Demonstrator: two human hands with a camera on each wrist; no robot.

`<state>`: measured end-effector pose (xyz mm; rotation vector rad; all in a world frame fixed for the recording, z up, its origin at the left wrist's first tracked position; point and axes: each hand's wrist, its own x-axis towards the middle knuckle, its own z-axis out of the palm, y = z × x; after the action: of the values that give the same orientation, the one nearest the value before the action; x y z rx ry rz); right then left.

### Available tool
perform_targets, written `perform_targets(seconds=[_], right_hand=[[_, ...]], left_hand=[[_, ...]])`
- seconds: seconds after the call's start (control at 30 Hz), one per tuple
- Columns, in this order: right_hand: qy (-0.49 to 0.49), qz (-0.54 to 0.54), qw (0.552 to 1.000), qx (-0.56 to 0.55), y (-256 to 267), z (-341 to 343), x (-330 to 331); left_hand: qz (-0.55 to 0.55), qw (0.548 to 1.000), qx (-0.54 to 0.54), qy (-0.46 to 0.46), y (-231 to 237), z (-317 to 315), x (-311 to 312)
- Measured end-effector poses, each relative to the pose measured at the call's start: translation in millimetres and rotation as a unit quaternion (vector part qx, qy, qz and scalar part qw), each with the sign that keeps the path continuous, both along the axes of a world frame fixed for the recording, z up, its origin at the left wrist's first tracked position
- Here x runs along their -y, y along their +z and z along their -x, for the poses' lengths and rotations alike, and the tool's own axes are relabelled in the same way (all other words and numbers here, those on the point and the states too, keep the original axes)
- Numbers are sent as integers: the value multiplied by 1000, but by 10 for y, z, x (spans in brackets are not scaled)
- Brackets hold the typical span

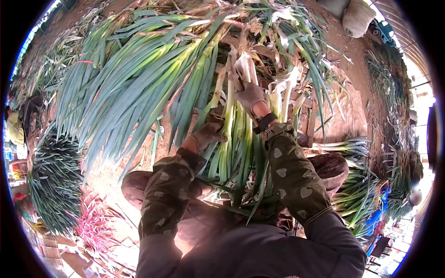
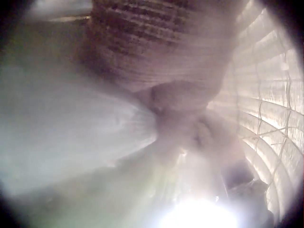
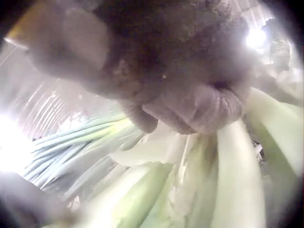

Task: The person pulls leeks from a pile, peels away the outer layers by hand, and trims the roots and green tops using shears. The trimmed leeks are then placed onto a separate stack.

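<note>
Both hands grip leeks [image 1: 229, 118] at the head view's centre — left hand [image 1: 207, 136] toward eight o'clock, right hand [image 1: 251, 97] toward one. Only the right wrist view shows fingertips [image 3: 216, 111] curled over pale sheaths [image 3: 147, 147]; the left's is blurred. A leafy heap [image 1: 134, 83] spreads toward ten — brown surface [image 1: 345, 104] toward three.

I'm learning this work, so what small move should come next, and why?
I'd probably peel back the loose pale skin: it hangs beside the fingers of the right hand, and the left hand, on the greener part of the stalks, could steady them.
</note>
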<state>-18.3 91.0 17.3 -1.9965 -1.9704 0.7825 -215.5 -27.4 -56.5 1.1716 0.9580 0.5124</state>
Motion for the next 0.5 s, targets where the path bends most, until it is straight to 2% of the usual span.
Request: perform_targets(seconds=[0.13,0.23,0.33,0.43,0.5], right_hand=[[-34,-2,999,-12,123,-70,102],[-31,-27,999,-9,160,-159,210],[-29,-23,999,2,269,-287,332],[-39,-14,999,17,410,-472,468],[-47,-42,998,17,389,-609,537]], left_hand=[[43,999,23,-20,-3,-20,33],[32,999,14,-9,37,-100,55],[-21,997,-38,-63,19,-156,25],[-61,995,-39,-71,-37,-319,5],[-111,993,-45,-11,-92,-491,30]])
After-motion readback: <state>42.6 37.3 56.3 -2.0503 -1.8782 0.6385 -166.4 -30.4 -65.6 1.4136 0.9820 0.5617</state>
